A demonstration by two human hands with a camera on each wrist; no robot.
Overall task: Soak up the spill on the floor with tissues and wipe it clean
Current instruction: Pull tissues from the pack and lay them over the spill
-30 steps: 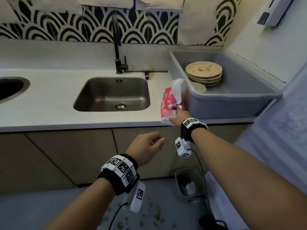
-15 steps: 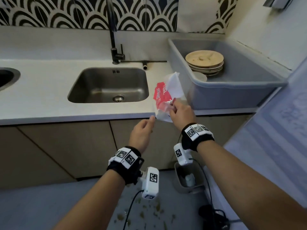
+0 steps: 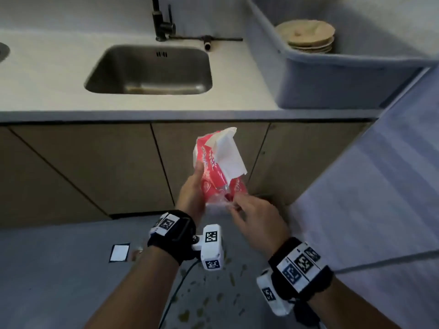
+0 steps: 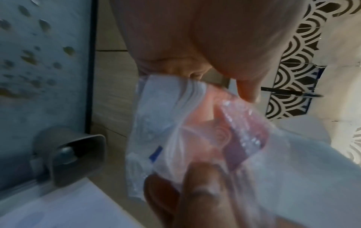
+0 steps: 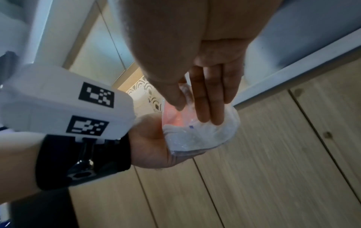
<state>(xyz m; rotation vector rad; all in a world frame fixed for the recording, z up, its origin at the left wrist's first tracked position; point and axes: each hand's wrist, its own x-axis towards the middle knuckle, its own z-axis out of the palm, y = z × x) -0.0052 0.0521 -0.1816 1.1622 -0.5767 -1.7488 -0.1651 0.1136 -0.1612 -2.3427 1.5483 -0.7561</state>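
Tissue pack now off counter, held mid-frame in front of cabinets; a second ago it stood at counter edge under right hand alone. Left hand grips pack, thumb up its side. Right hand pinches pack's lower end, fingers fairly straight. White tissue sticks out top. Spill spots floor, lower centre, unwiped. Likely next: pull tissue.
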